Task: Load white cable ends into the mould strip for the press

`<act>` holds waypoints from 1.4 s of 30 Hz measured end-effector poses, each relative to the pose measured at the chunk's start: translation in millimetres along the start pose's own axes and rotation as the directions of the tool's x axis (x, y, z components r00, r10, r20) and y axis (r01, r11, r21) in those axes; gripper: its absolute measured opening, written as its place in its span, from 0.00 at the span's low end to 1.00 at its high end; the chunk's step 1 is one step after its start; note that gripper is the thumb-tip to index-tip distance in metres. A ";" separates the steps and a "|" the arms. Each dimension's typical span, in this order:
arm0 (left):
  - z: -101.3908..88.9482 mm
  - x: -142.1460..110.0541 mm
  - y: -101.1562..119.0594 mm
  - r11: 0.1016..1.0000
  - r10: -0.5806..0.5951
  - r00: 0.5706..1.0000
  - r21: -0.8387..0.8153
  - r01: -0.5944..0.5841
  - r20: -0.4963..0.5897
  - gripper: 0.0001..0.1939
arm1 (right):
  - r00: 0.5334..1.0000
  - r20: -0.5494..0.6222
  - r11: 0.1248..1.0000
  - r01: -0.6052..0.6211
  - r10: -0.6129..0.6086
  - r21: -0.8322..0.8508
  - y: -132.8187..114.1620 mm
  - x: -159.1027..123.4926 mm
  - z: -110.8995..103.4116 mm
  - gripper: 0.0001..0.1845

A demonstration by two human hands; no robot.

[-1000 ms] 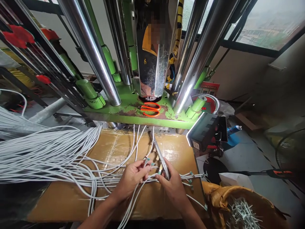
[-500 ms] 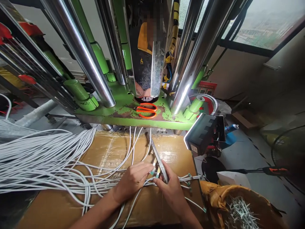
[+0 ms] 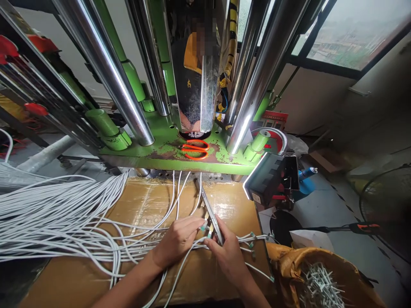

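My left hand [image 3: 176, 241] is closed, pinching the teal-tipped end of a white cable [image 3: 204, 226] against a long narrow metal fixture bar [image 3: 209, 211]. My right hand [image 3: 226, 252] grips the near end of that bar, fingers wrapped round it. The bar runs from my hands up toward the green press base [image 3: 167, 154]. More white cables with teal ends [image 3: 253, 239] lie under and to the right of my right hand. A thick bundle of white cables [image 3: 54, 214] fans out to the left over the tape-covered cardboard bench top [image 3: 144, 201].
Orange-handled scissors [image 3: 194, 149] lie on the green press base between chrome columns [image 3: 122, 94]. A black box with a lit edge [image 3: 269, 177] stands at the right. A yellow sack of white plastic scrap [image 3: 317, 282] sits at the lower right. A fan [image 3: 385, 209] stands further right.
The left hand moved right, bringing the cable end to the bar, and both hands now sit closer together at the bar's near end. The camera shifted slightly.
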State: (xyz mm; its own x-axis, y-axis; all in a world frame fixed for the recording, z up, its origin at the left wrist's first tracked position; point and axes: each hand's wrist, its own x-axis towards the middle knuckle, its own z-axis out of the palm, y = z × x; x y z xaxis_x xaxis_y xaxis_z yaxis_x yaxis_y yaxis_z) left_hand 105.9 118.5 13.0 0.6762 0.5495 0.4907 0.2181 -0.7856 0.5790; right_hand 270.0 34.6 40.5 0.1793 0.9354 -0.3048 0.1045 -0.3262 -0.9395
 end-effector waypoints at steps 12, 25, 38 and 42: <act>-15.5 13.8 9.1 0.505 -0.778 0.618 -0.475 0.721 0.109 0.17 | 0.998 0.037 0.983 -0.057 0.051 0.173 26.7 5.2 -19.8 0.38; -10.1 19.2 -10.3 0.959 -0.265 0.959 -0.081 0.273 0.098 0.14 | 0.998 0.036 0.971 -0.061 0.054 0.232 36.0 6.6 -17.7 0.38; -9.9 23.2 -15.5 0.998 -0.049 0.990 0.037 0.045 0.130 0.15 | 0.996 0.029 0.975 -0.085 0.081 0.208 27.2 3.8 -18.8 0.37; -9.4 23.2 -16.2 0.998 -0.021 0.988 0.062 0.012 0.154 0.15 | 0.998 0.025 0.979 -0.062 0.059 0.196 26.1 3.9 -19.2 0.37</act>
State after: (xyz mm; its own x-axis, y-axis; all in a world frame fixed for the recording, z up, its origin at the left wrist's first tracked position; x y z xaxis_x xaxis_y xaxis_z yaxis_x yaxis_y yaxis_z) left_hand 111.5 146.6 21.1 0.7718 0.5155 0.3723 0.2692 -0.7954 0.5431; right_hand 292.2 27.1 17.9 0.1604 0.9178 -0.3632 -0.1007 -0.3508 -0.9310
